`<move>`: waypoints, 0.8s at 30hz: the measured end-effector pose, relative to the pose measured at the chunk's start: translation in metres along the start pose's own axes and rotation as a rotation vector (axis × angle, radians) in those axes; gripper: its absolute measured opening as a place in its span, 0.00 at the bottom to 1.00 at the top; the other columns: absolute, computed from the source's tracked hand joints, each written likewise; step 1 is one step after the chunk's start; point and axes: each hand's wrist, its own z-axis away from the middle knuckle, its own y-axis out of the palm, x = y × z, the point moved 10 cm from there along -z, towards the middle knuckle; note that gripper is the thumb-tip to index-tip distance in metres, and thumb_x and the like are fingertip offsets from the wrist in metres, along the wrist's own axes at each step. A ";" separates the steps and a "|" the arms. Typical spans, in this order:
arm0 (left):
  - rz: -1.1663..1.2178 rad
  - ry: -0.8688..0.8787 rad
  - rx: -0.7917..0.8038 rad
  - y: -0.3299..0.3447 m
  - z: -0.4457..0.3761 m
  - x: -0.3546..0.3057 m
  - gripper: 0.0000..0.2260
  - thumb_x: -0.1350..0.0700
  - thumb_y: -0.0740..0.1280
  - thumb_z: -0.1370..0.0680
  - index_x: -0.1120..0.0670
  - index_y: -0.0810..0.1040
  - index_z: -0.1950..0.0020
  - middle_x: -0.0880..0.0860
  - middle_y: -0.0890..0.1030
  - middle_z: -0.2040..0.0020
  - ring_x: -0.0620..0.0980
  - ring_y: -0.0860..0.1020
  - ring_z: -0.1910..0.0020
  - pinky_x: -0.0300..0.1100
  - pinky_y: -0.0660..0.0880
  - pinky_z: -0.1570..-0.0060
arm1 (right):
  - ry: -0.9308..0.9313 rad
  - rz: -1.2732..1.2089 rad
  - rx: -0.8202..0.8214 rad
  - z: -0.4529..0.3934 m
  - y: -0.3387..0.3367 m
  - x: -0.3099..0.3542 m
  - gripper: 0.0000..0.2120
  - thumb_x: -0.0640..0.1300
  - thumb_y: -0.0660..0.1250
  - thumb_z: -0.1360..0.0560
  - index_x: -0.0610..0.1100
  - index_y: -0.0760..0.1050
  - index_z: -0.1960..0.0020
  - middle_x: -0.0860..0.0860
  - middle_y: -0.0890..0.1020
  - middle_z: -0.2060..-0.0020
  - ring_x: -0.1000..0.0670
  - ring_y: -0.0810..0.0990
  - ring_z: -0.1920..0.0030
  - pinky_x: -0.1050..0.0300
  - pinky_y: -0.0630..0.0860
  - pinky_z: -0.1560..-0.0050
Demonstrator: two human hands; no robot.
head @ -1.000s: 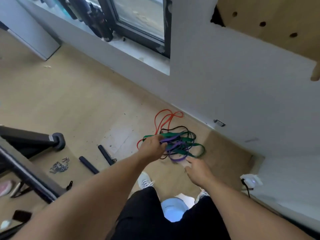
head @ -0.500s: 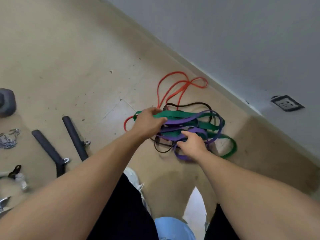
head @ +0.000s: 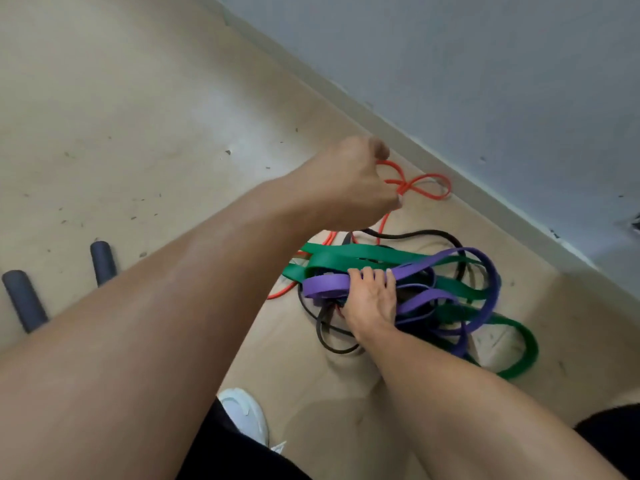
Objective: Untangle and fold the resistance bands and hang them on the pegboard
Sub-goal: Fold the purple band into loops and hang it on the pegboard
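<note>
Left hand (head: 349, 183): closed in a pinch on the orange band (head: 424, 188), lifting one strand of it; the rest of that band loops beyond my fingertips toward the wall (head: 485, 81) and trails back under my wrist into the pile.

Right hand (head: 372, 299): fingers curled over the purple band (head: 325, 284), clamped on it and pressing the pile down against the floor (head: 138, 116).

Pile, under and just beyond my right hand: green band (head: 363, 252), purple band and black band (head: 415, 233) all crossed over one another; the green one swings out widest, to the right of my right wrist.

Beside my left forearm, well apart from the pile: two dark bars (head: 24, 299); not part of this job as far as I can tell.

Progress, as I judge it: untangling only begun; the orange band is the first being drawn free; nothing separated, nothing folded; pegboard not in view, nothing hung; nearly the whole task remains.
</note>
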 end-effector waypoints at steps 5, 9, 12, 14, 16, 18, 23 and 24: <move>-0.076 0.034 0.077 0.012 0.027 -0.011 0.28 0.49 0.72 0.21 0.51 0.69 0.23 0.51 0.79 0.32 0.51 0.78 0.40 0.39 0.73 0.46 | -0.030 -0.171 -0.120 0.020 -0.045 -0.022 0.11 0.41 0.60 0.23 0.49 0.75 0.44 0.49 0.82 0.48 0.44 0.79 0.43 0.49 0.69 0.34; -0.112 0.068 0.045 0.012 0.059 -0.024 0.27 0.56 0.72 0.22 0.54 0.70 0.24 0.53 0.80 0.34 0.53 0.79 0.38 0.44 0.77 0.41 | -0.038 -0.400 -0.137 0.052 -0.093 -0.046 0.12 0.39 0.59 0.23 0.48 0.73 0.42 0.44 0.83 0.48 0.38 0.80 0.45 0.47 0.73 0.44; -0.129 0.075 0.037 0.013 0.087 -0.027 0.28 0.60 0.71 0.22 0.56 0.69 0.23 0.55 0.79 0.34 0.52 0.78 0.38 0.40 0.74 0.48 | -0.079 -0.520 -0.199 0.082 -0.142 -0.064 0.13 0.40 0.60 0.24 0.51 0.74 0.42 0.45 0.83 0.46 0.37 0.80 0.46 0.49 0.72 0.51; -0.086 0.067 0.016 0.013 0.106 -0.027 0.34 0.59 0.74 0.24 0.55 0.64 0.21 0.55 0.73 0.26 0.53 0.75 0.32 0.37 0.70 0.47 | -0.104 -0.607 -0.271 0.106 -0.186 -0.077 0.11 0.40 0.63 0.24 0.50 0.78 0.45 0.46 0.84 0.49 0.39 0.81 0.48 0.53 0.71 0.53; -0.048 0.082 -0.032 0.010 0.125 -0.033 0.40 0.56 0.77 0.26 0.52 0.60 0.19 0.55 0.69 0.23 0.54 0.74 0.31 0.40 0.72 0.44 | -0.142 -0.652 -0.334 0.134 -0.236 -0.089 0.11 0.37 0.64 0.25 0.49 0.80 0.48 0.47 0.85 0.53 0.42 0.82 0.51 0.53 0.74 0.54; -0.041 0.118 -0.087 0.005 0.143 -0.046 0.48 0.50 0.80 0.29 0.50 0.55 0.17 0.54 0.65 0.21 0.56 0.72 0.29 0.44 0.71 0.36 | -0.217 -0.658 -0.393 0.166 -0.288 -0.095 0.13 0.35 0.63 0.25 0.47 0.82 0.48 0.47 0.86 0.55 0.43 0.83 0.53 0.53 0.78 0.54; -0.080 0.328 -0.147 -0.018 0.175 -0.110 0.58 0.41 0.83 0.37 0.43 0.47 0.18 0.54 0.64 0.21 0.56 0.67 0.26 0.47 0.68 0.32 | -0.454 -0.592 -0.514 0.259 -0.396 -0.091 0.15 0.32 0.63 0.23 0.51 0.80 0.51 0.53 0.83 0.60 0.52 0.80 0.60 0.62 0.76 0.60; -0.072 0.384 -0.165 -0.025 0.180 -0.125 0.56 0.42 0.82 0.36 0.42 0.50 0.19 0.53 0.66 0.23 0.55 0.70 0.28 0.47 0.71 0.36 | -0.489 -0.596 -0.534 0.274 -0.412 -0.090 0.14 0.32 0.64 0.22 0.51 0.79 0.50 0.52 0.83 0.58 0.50 0.81 0.58 0.58 0.77 0.58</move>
